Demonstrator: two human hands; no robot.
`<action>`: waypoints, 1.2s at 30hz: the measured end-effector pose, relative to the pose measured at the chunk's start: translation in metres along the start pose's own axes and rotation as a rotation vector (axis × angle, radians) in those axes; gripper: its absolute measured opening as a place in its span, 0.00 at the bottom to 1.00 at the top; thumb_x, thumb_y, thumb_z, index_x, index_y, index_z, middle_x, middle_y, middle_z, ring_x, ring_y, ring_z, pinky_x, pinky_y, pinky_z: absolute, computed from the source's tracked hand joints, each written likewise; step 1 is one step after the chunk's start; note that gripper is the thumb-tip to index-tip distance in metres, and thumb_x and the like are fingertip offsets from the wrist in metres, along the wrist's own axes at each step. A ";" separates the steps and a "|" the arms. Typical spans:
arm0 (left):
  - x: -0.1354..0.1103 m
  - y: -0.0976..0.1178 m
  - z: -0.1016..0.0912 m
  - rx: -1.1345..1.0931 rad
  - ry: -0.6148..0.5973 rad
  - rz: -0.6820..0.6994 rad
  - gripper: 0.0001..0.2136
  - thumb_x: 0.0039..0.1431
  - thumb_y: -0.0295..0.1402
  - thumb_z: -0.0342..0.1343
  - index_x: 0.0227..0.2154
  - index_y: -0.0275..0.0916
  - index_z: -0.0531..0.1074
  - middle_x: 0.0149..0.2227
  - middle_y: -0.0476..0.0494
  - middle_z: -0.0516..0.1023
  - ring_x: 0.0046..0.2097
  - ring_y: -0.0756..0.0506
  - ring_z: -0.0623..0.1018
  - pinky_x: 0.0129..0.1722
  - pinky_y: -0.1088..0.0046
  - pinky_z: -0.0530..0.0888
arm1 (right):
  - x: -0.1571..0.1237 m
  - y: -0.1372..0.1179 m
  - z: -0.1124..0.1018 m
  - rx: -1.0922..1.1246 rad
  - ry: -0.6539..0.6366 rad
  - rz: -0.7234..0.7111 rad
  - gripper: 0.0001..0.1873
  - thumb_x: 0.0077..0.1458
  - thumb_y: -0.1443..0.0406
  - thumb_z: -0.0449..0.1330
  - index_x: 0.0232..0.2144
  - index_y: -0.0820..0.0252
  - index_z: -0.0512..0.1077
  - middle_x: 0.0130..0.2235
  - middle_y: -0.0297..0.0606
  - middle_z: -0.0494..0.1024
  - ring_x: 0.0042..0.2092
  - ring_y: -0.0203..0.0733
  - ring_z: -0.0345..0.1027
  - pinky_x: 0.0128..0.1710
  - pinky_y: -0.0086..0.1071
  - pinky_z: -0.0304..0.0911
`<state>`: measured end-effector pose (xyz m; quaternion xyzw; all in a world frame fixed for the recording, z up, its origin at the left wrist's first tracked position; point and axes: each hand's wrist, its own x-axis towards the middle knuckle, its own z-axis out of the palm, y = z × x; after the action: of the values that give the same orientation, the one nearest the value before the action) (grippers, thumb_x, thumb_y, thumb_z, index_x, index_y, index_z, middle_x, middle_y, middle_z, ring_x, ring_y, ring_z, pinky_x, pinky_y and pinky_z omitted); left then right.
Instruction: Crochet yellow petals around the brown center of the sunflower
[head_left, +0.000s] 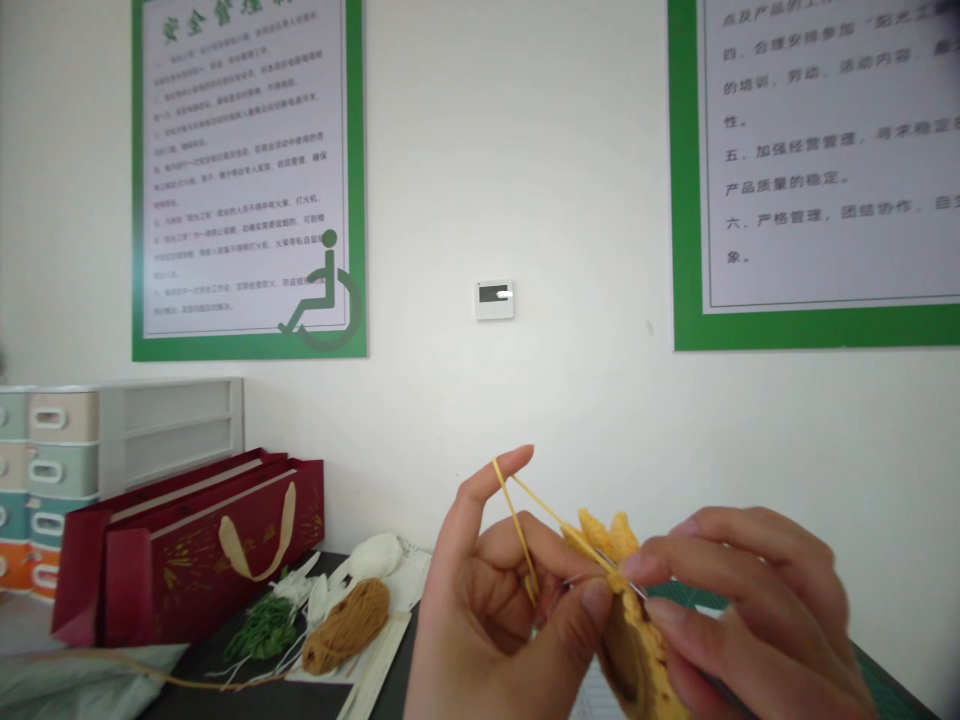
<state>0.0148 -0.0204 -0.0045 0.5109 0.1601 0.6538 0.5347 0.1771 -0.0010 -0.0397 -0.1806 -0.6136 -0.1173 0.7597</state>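
My left hand (491, 625) is closed, its thumb and fingers pinching the edge of a yellow crochet piece (616, 540). Over its raised index finger runs a strand of yellow yarn (538, 497), stretched down to the stitches. A brown, rounded inner part (622, 655) shows below the yellow edge. My right hand (765, 610) grips a thin metal crochet hook (637, 591) between thumb and fingers, its tip at the stitches beside my left thumb. Fingers hide part of the piece and most of the hook.
On the dark table at left lie a brown yarn skein (349, 625), green yarn (262, 628) and white yarn (375, 556). Behind them stand dark red gift bags (202, 570) and drawer boxes (64, 470). A green cutting mat (892, 690) lies at right.
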 end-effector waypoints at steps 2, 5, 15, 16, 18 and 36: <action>0.004 0.000 0.000 -0.105 -0.047 -0.080 0.44 0.47 0.27 0.76 0.66 0.42 0.61 0.26 0.52 0.80 0.29 0.49 0.77 0.36 0.72 0.73 | 0.000 0.002 0.007 -0.091 -0.002 -0.120 0.13 0.52 0.68 0.69 0.37 0.41 0.83 0.34 0.32 0.86 0.37 0.51 0.74 0.43 0.50 0.63; 0.009 -0.003 -0.001 -0.177 -0.036 -0.093 0.47 0.45 0.25 0.77 0.66 0.39 0.59 0.25 0.53 0.80 0.29 0.50 0.78 0.37 0.73 0.75 | -0.001 0.005 0.020 -0.005 0.055 -0.153 0.11 0.55 0.70 0.66 0.38 0.48 0.81 0.33 0.35 0.80 0.36 0.46 0.72 0.37 0.44 0.65; 0.007 -0.006 0.002 -0.031 0.045 0.032 0.48 0.50 0.25 0.74 0.70 0.45 0.54 0.27 0.53 0.80 0.28 0.49 0.76 0.33 0.73 0.74 | -0.007 0.012 0.027 -0.112 0.066 -0.301 0.14 0.52 0.71 0.68 0.38 0.46 0.80 0.31 0.33 0.81 0.28 0.41 0.72 0.28 0.39 0.68; 0.005 -0.008 0.003 0.021 0.068 0.084 0.47 0.53 0.26 0.72 0.71 0.50 0.53 0.27 0.53 0.80 0.29 0.49 0.76 0.33 0.73 0.74 | -0.005 0.009 0.025 -0.176 0.032 -0.308 0.15 0.51 0.72 0.68 0.39 0.47 0.80 0.31 0.34 0.82 0.29 0.42 0.74 0.28 0.38 0.70; 0.004 -0.010 0.004 0.093 0.092 0.151 0.45 0.56 0.29 0.71 0.71 0.56 0.52 0.28 0.52 0.80 0.30 0.48 0.75 0.33 0.72 0.73 | -0.001 0.003 0.023 -0.202 -0.007 -0.283 0.16 0.51 0.73 0.67 0.41 0.50 0.79 0.32 0.36 0.83 0.30 0.43 0.76 0.29 0.38 0.72; 0.009 -0.003 -0.001 -0.004 0.031 0.066 0.42 0.53 0.28 0.72 0.68 0.49 0.59 0.27 0.51 0.79 0.31 0.49 0.74 0.33 0.75 0.70 | -0.008 0.001 0.028 0.607 0.054 0.599 0.09 0.66 0.58 0.60 0.35 0.53 0.77 0.32 0.36 0.79 0.31 0.39 0.74 0.31 0.30 0.72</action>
<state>0.0165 -0.0107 -0.0026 0.5046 0.1498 0.6792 0.5114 0.1506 0.0117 -0.0427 -0.1159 -0.5207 0.2898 0.7946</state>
